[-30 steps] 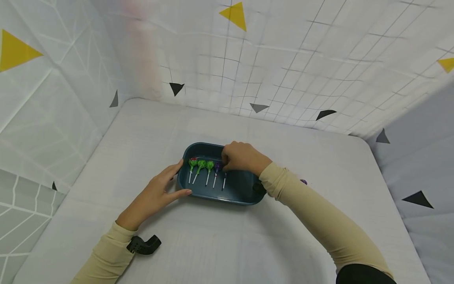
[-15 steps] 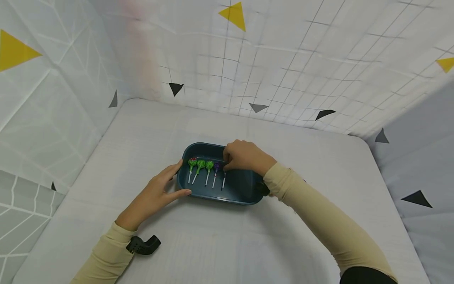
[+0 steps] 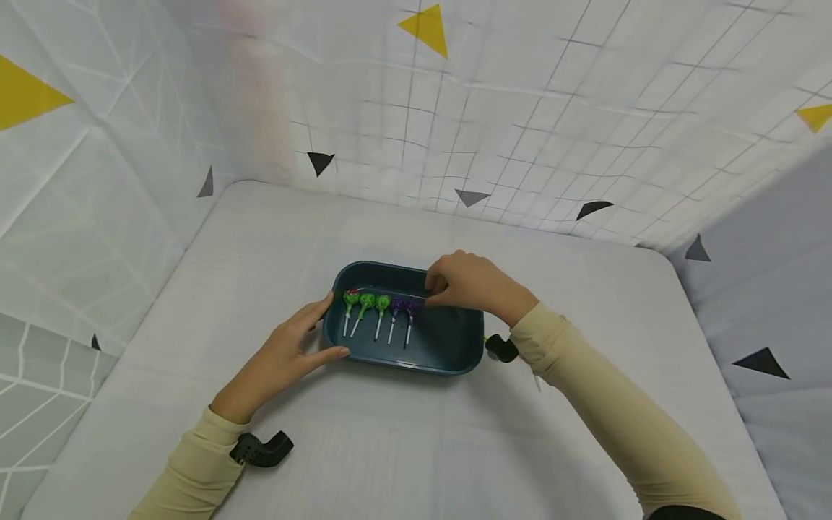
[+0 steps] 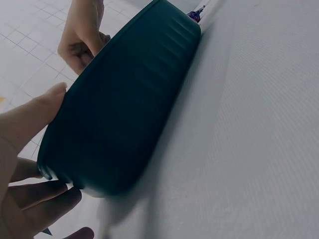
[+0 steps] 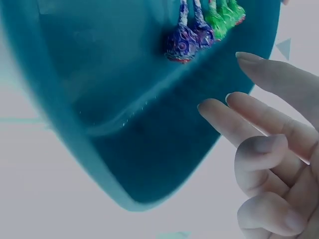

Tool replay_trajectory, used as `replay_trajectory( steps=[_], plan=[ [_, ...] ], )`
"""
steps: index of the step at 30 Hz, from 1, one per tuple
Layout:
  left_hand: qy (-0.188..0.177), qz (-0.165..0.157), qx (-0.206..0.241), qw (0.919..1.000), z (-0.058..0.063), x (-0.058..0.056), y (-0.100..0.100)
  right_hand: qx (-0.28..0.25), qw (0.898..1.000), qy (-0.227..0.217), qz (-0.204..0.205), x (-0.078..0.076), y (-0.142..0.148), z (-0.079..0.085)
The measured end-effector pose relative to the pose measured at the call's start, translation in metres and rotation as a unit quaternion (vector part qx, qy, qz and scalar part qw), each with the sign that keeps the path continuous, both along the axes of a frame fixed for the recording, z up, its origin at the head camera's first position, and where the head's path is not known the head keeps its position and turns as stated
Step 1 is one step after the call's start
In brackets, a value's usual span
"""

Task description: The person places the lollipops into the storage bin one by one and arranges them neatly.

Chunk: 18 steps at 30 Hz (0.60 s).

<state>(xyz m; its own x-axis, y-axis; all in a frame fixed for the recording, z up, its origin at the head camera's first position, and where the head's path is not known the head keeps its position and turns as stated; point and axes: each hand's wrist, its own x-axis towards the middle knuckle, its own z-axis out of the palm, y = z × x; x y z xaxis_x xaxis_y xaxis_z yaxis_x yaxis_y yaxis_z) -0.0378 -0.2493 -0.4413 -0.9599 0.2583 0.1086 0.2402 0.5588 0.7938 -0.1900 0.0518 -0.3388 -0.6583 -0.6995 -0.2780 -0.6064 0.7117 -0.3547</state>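
Note:
A dark teal tray lies on the white table. Inside its left half, three green lollipops and two purple lollipops lie in a row, sticks toward the person. The left hand holds the tray's left end, thumb at the near rim and fingers at the far corner. Above the tray's far right part is the right hand, its fingers loosely bent and holding nothing. In the right wrist view, that hand's thumb and fingertips are apart from the nearest purple lollipop.
Right of the tray, a white stick shows beside the right sleeve, which hides what lies under it. A purple-wrapped candy sits beyond the tray's far end in the left wrist view. Patterned white curtains stand behind the table.
The right hand has let go of the rightmost purple lollipop and moved up and to the right, uncovering its head. The left hand and tray stay about the same.

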Motion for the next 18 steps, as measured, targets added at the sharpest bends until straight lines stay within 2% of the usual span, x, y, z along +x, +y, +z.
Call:
replay_trajectory(
  steps=[10, 18],
  plan=[
    [0.004, 0.001, -0.004, 1.0000, 0.000, 0.001, 0.000, -0.037, 0.999, 0.001, -0.006, 0.004, 0.029, 0.012],
    [0.003, 0.002, -0.003, 1.0000, 0.000, 0.001, 0.000, -0.061, 0.998, -0.003, -0.033, 0.006, 0.055, 0.012]
  ],
)
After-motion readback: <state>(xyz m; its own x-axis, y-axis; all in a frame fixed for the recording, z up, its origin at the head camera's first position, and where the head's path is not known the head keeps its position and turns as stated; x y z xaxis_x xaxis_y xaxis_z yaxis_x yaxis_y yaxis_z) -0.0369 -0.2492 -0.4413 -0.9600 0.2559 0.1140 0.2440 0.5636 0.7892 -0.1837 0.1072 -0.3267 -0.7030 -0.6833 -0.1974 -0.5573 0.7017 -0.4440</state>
